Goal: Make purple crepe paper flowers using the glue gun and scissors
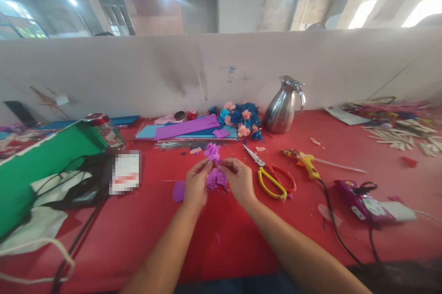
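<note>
Between my two hands, over the middle of the red table, is a purple crepe-paper flower (212,152) with ruffled petals. My left hand (196,182) pinches its base between thumb and fingers. From the other side my right hand (239,179) is closed, thumb and fingertips meeting at the flower's lower edge; the exact contact is partly hidden. Just below the fingertips lie more purple crepe-paper pieces (217,180). A flat purple paper piece (178,191) rests left of my left hand. Scissors (271,176) with yellow and red handles lie partly open, right of my right hand.
A yellow glue gun (307,164) and a purple power strip (362,204) with cables lie right. Behind stand a steel jug (282,107) and blue and peach paper flowers (241,117), beside purple paper sheets (189,127). Left are a red-lidded jar (107,132) and green board (58,160).
</note>
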`<state>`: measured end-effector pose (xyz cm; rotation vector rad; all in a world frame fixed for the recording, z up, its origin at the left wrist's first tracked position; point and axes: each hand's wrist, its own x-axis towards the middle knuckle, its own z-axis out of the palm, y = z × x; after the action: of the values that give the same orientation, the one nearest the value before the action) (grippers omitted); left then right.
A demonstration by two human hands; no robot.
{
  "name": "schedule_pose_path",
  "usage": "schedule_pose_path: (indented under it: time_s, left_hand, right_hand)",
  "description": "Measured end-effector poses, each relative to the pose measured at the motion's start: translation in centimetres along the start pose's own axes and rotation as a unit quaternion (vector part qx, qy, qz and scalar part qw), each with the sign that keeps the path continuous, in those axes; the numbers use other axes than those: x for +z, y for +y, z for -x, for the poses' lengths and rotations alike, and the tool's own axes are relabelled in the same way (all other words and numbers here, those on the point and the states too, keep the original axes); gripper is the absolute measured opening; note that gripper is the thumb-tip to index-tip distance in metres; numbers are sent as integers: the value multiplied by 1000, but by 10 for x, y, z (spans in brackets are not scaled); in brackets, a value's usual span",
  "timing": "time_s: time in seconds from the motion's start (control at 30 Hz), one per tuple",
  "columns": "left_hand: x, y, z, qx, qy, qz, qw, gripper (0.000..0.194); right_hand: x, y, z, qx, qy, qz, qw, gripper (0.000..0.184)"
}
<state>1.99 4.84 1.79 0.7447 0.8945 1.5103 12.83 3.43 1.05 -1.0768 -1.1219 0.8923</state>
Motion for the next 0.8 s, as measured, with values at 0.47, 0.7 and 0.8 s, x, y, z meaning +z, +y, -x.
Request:
schedule_pose_path:
  time_s: [0.47, 0.7, 0.8]
  left_hand:
    - [3, 6, 3, -47, -48, 50, 997, 16]
    - [3, 6, 4, -59, -60, 72, 994, 20]
    - [1, 5, 3, -67, -59, 83, 993, 17]
  right_hand:
    - [0, -12, 6, -31, -8, 32, 999, 11]
    - [0, -12, 4, 19, -9, -31, 999, 9]
    - [0, -11, 3, 18, -23, -44, 999, 8]
